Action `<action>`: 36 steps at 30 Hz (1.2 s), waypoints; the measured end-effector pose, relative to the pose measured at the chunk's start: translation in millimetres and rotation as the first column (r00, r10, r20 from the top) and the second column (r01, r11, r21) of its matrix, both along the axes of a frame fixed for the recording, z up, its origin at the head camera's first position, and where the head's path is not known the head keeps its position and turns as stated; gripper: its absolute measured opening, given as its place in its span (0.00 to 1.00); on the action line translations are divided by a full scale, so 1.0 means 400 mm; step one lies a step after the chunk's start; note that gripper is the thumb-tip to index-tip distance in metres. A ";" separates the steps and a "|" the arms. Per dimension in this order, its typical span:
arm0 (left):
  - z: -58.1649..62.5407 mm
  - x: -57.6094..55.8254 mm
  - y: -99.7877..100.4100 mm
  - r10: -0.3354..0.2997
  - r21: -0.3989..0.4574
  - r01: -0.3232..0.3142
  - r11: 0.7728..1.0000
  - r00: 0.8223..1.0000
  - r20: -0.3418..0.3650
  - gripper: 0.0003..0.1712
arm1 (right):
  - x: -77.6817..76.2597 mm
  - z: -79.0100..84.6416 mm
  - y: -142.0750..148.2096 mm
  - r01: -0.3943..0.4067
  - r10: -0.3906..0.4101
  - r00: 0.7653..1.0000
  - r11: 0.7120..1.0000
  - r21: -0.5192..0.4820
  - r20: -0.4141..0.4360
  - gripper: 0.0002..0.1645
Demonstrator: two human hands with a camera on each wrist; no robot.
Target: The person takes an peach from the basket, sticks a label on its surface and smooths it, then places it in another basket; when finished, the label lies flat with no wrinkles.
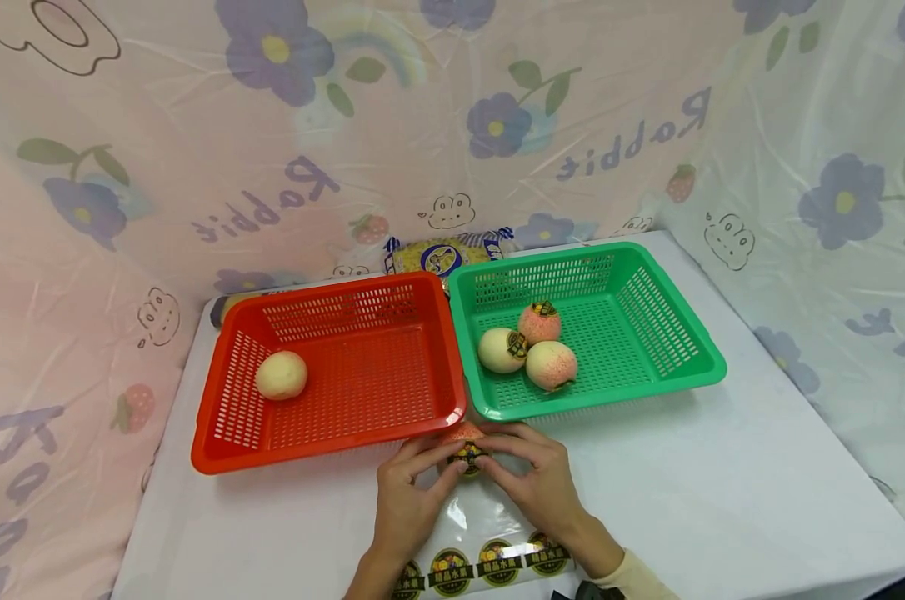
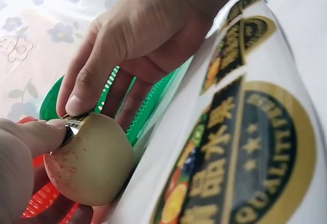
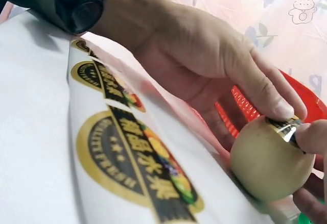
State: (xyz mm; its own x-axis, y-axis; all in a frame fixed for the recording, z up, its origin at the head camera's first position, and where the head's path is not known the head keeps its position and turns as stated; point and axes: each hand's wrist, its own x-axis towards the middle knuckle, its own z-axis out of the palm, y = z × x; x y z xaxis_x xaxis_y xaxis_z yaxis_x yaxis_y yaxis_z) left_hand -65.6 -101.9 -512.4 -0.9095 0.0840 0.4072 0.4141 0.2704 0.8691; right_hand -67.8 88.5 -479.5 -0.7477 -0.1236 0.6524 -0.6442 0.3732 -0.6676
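Observation:
A pink-speckled pale peach (image 1: pixel 464 432) sits between my two hands at the front rims of the baskets. My left hand (image 1: pixel 415 492) holds its left side, with the thumb at a black-and-gold sticker (image 1: pixel 469 455) on the peach. From the other side my right hand (image 1: pixel 537 479) holds it too, thumb on the same sticker. In the left wrist view, part of the sticker (image 2: pixel 76 121) stands up from the peach (image 2: pixel 99 163) between the thumbs. Below the hands lies a glossy sheet of round stickers (image 1: pixel 451 570), seen close up in both wrist views.
A red basket (image 1: pixel 332 446) at the left contains one pale peach (image 1: pixel 282 375). Beside it, a green basket (image 1: pixel 610 392) contains several peaches with stickers, among them a pinkish one (image 1: pixel 540 325). Behind them lies a yellow-and-blue packet (image 1: pixel 445 254) against the patterned curtain.

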 end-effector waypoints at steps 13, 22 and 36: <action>-0.007 -0.003 0.009 0.035 0.094 -0.026 0.995 0.995 -0.092 0.10 | -0.005 -0.021 0.002 0.006 -0.009 0.999 0.998 -0.055 -0.047 0.19; 0.007 0.003 0.006 0.088 -0.052 -0.095 0.994 0.989 -0.116 0.17 | -0.009 -0.073 0.008 0.035 -0.035 0.999 0.999 0.017 -0.008 0.29; -0.002 0.005 0.001 0.083 0.053 -0.075 0.996 0.983 -0.164 0.14 | -0.014 -0.085 0.009 0.064 -0.067 0.996 0.997 -0.047 -0.063 0.17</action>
State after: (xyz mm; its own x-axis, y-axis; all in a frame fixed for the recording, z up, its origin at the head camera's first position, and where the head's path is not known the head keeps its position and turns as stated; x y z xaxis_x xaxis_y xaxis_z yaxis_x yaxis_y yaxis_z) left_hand -63.7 -101.3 -513.4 -0.8322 -0.0081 0.5544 0.5321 0.2690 0.8028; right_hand -73.5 92.0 -513.5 -0.7096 -0.0457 0.7032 -0.6616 0.3865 -0.6425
